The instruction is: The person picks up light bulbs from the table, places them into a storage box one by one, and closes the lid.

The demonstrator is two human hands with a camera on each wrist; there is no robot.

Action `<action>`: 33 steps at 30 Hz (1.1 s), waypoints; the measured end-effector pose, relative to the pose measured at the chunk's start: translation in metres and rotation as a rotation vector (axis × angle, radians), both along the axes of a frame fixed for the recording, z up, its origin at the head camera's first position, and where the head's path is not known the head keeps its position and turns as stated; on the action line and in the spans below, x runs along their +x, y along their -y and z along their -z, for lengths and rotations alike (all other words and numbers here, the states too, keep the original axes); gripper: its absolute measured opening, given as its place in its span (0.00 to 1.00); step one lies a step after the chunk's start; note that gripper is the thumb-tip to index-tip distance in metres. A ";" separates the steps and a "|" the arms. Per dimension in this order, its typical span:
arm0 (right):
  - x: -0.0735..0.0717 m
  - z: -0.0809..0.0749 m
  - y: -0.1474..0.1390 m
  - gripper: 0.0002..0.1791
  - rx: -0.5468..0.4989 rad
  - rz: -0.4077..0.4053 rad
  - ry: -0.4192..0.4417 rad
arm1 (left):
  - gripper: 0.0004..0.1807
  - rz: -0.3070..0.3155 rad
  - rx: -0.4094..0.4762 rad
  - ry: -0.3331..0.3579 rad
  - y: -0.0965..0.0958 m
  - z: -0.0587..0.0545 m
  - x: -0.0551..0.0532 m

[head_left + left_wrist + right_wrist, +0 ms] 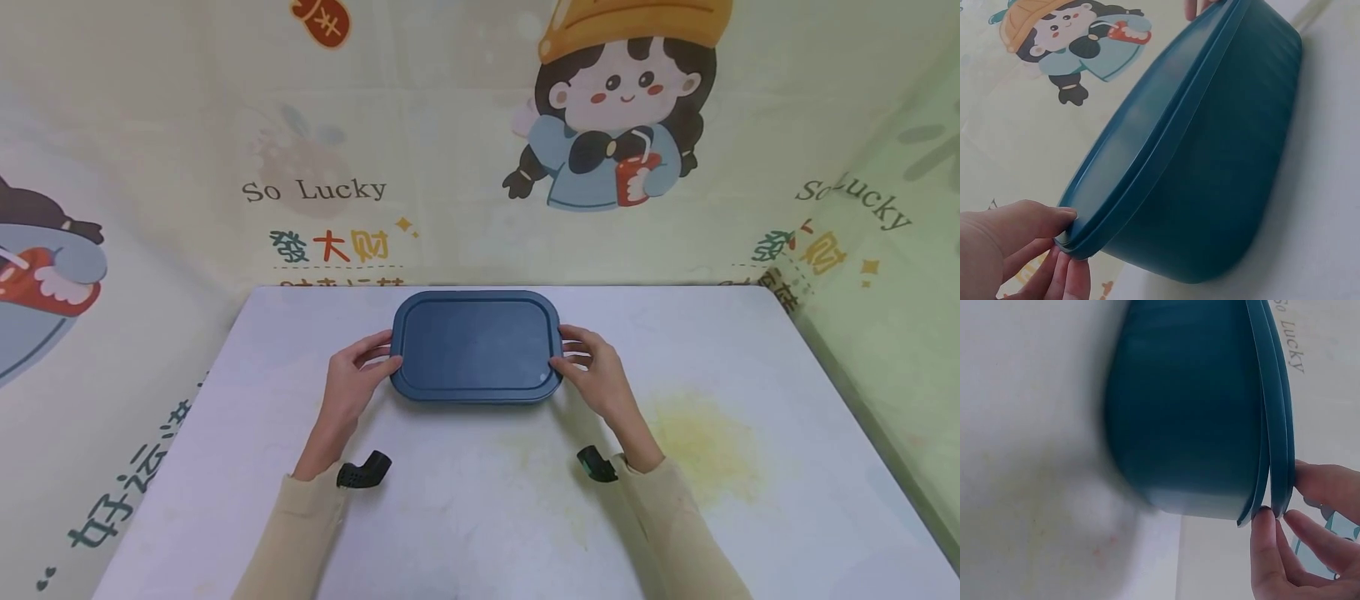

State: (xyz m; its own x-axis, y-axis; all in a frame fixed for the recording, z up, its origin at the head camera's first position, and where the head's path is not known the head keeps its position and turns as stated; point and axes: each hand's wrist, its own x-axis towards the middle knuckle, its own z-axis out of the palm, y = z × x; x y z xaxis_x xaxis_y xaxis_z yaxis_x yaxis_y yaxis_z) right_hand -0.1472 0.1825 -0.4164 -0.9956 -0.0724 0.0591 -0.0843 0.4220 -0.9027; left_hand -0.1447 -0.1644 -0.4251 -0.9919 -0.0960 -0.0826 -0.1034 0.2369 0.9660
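Observation:
A dark blue rectangular plastic container (pixel 1222 169) with rounded corners stands on the table, its blue lid (pixel 476 346) on top. At the lid's left end my left hand (pixel 351 383) pinches the rim, thumb above and fingers beneath. My right hand (pixel 602 379) pinches the opposite end the same way. In the right wrist view, a narrow gap shows between the lid's edge and the container's rim (pixel 1249 515) near those fingers. The left wrist view shows the lid close against the container along the near side. The container's inside is hidden.
The white table (pixel 480 500) has a yellowish stain (pixel 705 446) on the right. A printed cloth (pixel 450 150) with cartoon figures and lettering hangs behind the table's back edge and along both sides. Black devices sit at both wrists.

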 end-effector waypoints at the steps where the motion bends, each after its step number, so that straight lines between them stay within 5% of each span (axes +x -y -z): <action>1: 0.000 0.000 0.000 0.28 -0.002 0.002 -0.001 | 0.27 0.001 -0.001 -0.001 0.000 0.000 0.000; 11: 0.002 -0.001 -0.001 0.28 -0.017 0.019 -0.025 | 0.26 0.013 -0.029 -0.029 -0.002 -0.004 -0.005; 33: -0.002 0.010 0.000 0.27 0.056 0.007 0.003 | 0.25 0.000 -0.061 0.063 -0.004 0.006 -0.015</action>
State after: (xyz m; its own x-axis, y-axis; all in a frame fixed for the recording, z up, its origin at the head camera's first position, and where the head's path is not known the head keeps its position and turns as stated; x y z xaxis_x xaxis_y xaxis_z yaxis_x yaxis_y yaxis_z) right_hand -0.1495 0.1826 -0.4265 -0.9963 -0.0685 0.0518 -0.0781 0.4721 -0.8781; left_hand -0.1601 -0.1603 -0.4314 -0.9850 -0.1030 -0.1388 -0.1635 0.2947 0.9415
